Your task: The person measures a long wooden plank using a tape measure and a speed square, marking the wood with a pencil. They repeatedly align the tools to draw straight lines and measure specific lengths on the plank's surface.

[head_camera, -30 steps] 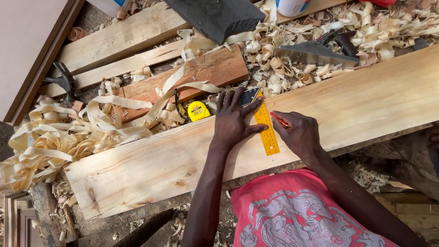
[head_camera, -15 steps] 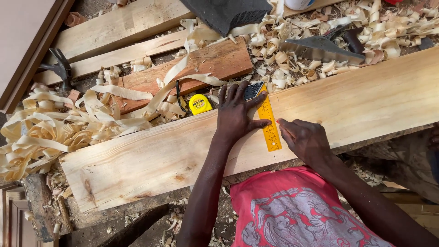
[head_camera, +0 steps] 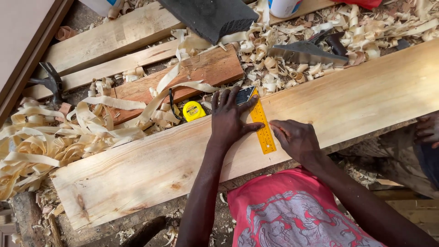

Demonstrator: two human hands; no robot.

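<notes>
— What is being pressed down on the long pale plank (head_camera: 137, 169)?

— A yellow square (head_camera: 262, 126) is being held flat across the plank by the left hand (head_camera: 228, 120). Its dark stock is being kept against the plank's far edge, and its yellow blade is being laid crosswise toward the near edge. The fingers (head_camera: 223, 98) are being spread wide over the stock and the wood, with the thumb stretched out onto the blade.

— And the right hand (head_camera: 295, 137)?

— It is being rested on the plank just beside the blade, on its right side, touching it at the fingertips. The fingers are being curled together as if around something thin, but what is being pinched cannot be told, since it is hidden by the hand.

— What is being left lying beyond the far edge?

— A yellow tape measure (head_camera: 193, 111) is being left just beside the left hand, among long curled shavings (head_camera: 55, 142). A reddish board (head_camera: 192, 75) is lying behind it, and a hammer (head_camera: 51, 83) is lying well apart, toward the left end. A hand saw (head_camera: 306, 52) is being half buried in shavings farther right.
</notes>
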